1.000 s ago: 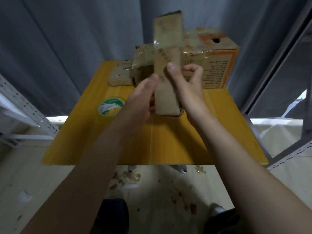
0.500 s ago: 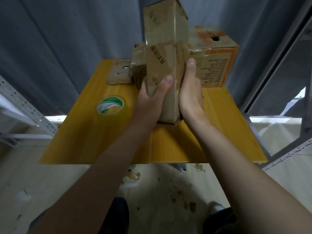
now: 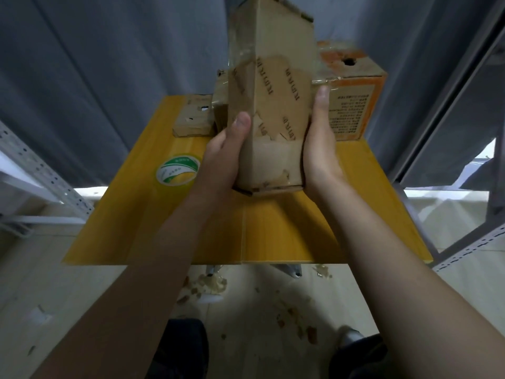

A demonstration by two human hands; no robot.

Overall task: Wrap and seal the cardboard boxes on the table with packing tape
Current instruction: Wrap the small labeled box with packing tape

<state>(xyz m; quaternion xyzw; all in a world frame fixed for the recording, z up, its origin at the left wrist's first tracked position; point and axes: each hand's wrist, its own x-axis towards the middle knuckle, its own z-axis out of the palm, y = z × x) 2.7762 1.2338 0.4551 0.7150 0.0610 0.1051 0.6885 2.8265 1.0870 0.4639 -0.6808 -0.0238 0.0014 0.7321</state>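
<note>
Ok, L hand (image 3: 226, 157) grips the tall box (image 3: 273, 91) low on its left side, thumb on the front. R hand (image 3: 319, 151) presses its palm to the right side, thumb straight; fingers hidden, can't tell if curled. Box is at frame centre over the table (image 3: 273, 231); can't tell if it touches. Long axis upright, top end to the upper frame, one corner edge facing the cam. Glossy tape is already on its upper part. Tape roll (image 3: 177, 172) lies left of it, not in hand, so prob mid-task: ends look unsealed. Orange box (image 3: 352, 105) and flat box (image 3: 195, 119) are behind.
</note>
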